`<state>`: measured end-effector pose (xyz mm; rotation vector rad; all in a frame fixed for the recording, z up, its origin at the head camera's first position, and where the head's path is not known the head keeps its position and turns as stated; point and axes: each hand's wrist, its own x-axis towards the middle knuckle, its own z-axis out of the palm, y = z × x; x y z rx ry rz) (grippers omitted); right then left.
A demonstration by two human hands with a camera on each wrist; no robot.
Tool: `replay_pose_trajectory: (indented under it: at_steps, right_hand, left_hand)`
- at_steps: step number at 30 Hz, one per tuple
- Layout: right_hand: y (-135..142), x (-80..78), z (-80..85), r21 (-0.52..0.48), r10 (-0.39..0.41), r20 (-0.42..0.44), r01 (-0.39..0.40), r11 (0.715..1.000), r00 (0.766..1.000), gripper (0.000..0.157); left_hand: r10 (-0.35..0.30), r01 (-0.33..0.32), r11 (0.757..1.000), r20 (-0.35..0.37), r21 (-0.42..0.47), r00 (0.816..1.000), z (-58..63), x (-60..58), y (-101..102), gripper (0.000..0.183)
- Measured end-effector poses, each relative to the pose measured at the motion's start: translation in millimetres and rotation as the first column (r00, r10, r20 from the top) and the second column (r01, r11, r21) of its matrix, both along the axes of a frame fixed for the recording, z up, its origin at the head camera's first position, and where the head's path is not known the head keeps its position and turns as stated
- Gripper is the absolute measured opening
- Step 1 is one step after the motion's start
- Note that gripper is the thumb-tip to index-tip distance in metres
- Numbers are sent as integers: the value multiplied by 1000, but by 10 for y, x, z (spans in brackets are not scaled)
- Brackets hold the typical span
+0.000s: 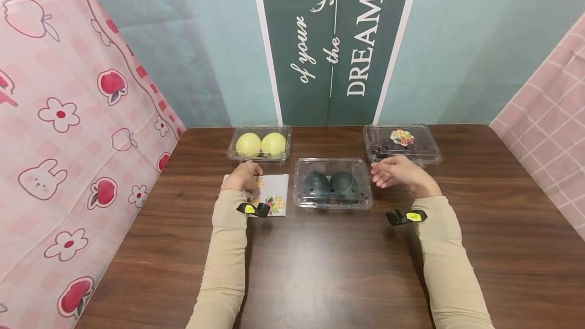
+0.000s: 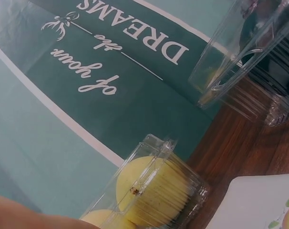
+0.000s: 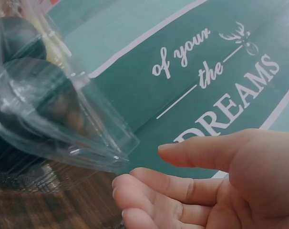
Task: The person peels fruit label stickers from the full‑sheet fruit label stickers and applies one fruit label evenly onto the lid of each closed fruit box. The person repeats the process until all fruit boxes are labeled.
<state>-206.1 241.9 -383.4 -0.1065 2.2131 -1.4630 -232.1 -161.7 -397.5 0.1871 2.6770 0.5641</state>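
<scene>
My left hand hangs over a white sheet of fruit stickers, its fingers loosely bent with nothing seen in them. Only a blurred edge of that hand shows in the left wrist view. My right hand is beside a clear lidded box that holds two dark green round fruits. In the right wrist view its fingers are relaxed and apart from the thumb, holding nothing. A small gap seems to separate them from the box.
Behind my left hand stands a clear box with two yellow round fruits. At the back right, a clear box of dark small fruit bears a fruit sticker on its lid. Cloth hangs behind the wooden table.
</scene>
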Motion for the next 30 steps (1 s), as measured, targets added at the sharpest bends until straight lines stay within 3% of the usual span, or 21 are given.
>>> replay_pose_trajectory:
  at_steps: [19,30]
  right_hand:
    - [10,12,31,-10,17,-14,-17,1000,1000,41]
    - [26,7,27,-23,8,2,-8,1000,1000,43]
  left_hand:
    - [23,-22,1000,-7,10,1000,-57,-23,-46,35]
    - [49,-56,995,81,84,996,-25,9,-67,42]
